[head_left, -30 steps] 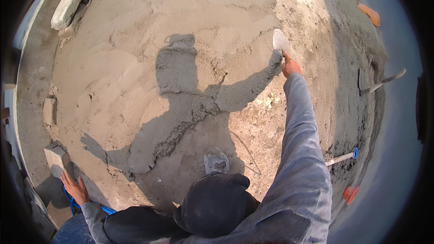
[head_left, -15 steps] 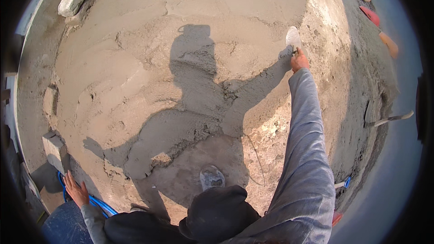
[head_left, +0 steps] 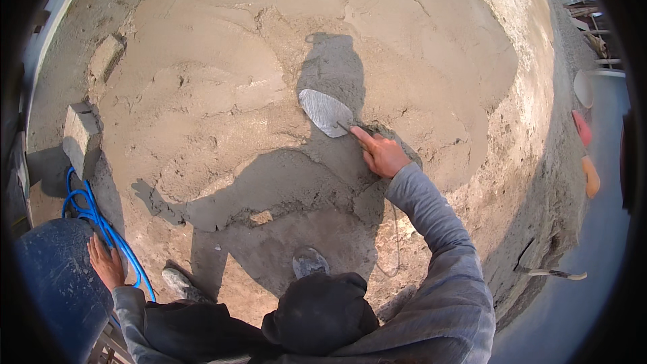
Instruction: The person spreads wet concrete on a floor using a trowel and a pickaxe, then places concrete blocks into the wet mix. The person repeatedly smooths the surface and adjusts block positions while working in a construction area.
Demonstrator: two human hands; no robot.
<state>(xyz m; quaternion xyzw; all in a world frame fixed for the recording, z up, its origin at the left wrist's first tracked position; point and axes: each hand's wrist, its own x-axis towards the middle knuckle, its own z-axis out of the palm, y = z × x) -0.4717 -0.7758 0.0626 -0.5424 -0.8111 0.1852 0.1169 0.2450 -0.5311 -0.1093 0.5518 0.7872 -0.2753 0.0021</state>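
Observation:
My right hand (head_left: 381,153) grips the handle of a pointed steel trowel (head_left: 325,112), index finger stretched along it. The trowel's blade lies flat on a wide bed of wet grey mortar (head_left: 222,94), in the shade of my head. My left hand (head_left: 106,263) rests open, palm down, on a dark blue rounded drum (head_left: 54,290) at the lower left, next to a blue hose (head_left: 94,212). My grey sleeve runs from the lower edge up to the right hand.
A concrete block (head_left: 81,136) stands at the mortar's left edge, a flatter stone (head_left: 106,56) beyond it. Another tool (head_left: 552,273) lies at the right rim, with red and orange objects (head_left: 585,152) farther right. My shoes (head_left: 309,261) stand on the mortar's near edge.
My right hand has swept the trowel left across the mortar, from the far right toward the middle. The view has shifted; my left hand now lies on the blue drum.

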